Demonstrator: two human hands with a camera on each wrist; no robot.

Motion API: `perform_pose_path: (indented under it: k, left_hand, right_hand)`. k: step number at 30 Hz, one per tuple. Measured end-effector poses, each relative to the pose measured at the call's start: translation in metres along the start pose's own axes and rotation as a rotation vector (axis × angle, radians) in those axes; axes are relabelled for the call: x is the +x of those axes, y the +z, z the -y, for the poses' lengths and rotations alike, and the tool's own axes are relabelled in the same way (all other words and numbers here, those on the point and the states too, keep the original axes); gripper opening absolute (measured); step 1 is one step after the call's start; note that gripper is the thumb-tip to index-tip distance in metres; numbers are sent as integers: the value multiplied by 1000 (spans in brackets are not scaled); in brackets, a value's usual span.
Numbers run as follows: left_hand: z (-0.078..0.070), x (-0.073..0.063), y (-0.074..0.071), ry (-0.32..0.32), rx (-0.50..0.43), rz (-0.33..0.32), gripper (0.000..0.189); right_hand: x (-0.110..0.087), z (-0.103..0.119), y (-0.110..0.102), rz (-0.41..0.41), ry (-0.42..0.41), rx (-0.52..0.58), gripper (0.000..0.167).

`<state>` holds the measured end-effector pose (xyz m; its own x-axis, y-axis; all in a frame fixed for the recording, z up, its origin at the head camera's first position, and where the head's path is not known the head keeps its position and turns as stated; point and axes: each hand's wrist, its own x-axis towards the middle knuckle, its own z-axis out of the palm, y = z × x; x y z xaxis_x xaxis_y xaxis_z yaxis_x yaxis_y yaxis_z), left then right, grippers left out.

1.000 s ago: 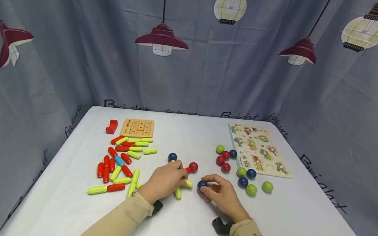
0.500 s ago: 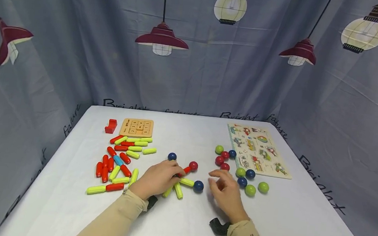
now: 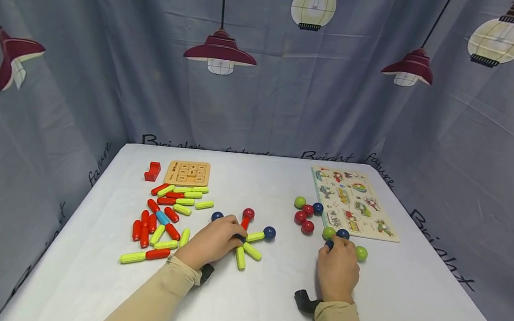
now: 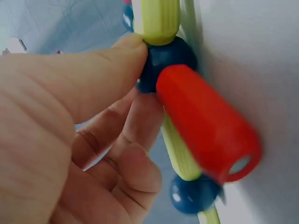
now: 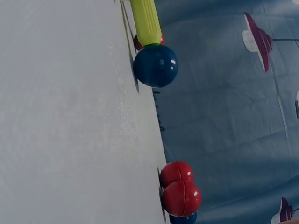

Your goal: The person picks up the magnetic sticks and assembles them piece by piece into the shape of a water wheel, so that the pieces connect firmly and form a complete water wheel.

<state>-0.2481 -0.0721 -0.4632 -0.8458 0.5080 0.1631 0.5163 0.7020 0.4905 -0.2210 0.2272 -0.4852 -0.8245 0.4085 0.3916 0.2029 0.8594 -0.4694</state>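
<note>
A star of magnetic rods and balls lies mid-table. My left hand (image 3: 214, 241) pinches its dark blue centre ball (image 4: 170, 60) between thumb and fingers. Yellow-green rods (image 3: 255, 237) and a red rod (image 4: 208, 123) spread from that ball. One yellow-green rod ends in a blue ball (image 3: 269, 233), the red one in a red ball (image 3: 248, 214); another blue ball (image 3: 217, 217) shows beyond the left hand. My right hand (image 3: 338, 269) is over the loose balls at right, fingertips by a blue ball (image 3: 329, 244). The hand covers part of them, so its grip is hidden.
Loose red and yellow-green rods (image 3: 144, 230) cover the left side, below a wooden number puzzle (image 3: 187, 173) and a red block (image 3: 152, 171). Red balls (image 3: 300, 217) and green balls (image 3: 300, 202) lie near a picture puzzle board (image 3: 355, 203) at right.
My right hand let go of the blue ball on a yellow-green rod's end and moved right to the loose balls. The star has turned counterclockwise with my left hand on its centre.
</note>
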Motion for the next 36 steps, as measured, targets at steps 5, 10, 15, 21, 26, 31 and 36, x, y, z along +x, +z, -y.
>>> perform_pose_path:
  k: [5, 10, 15, 21, 26, 31, 36]
  left_hand:
    - [-6, -1, 2, -17, 62, 1, 17]
    - [-14, 0, 9, 13, 188, -39, 17]
    - [-22, 3, 17, 78, 305, -71, 17]
    - [-25, 9, 23, 90, 352, -68, 13]
    - [-23, 10, 25, 50, 314, -66, 17]
    - [-20, 11, 27, 28, 262, -95, 19]
    - [-19, 11, 27, 22, 228, -95, 18]
  right_hand:
    - [0, 0, 2, 42, -23, 3, 35]
    - [-1, 1, 8, 159, -80, 74, 38]
    - [-4, 6, 15, 272, -155, 227, 36]
    - [-11, 16, 17, 455, -222, 423, 31]
    - [-16, 21, 17, 572, -234, 543, 31]
    - [-18, 21, 18, 620, -235, 594, 33]
    - [-19, 19, 20, 650, -259, 613, 35]
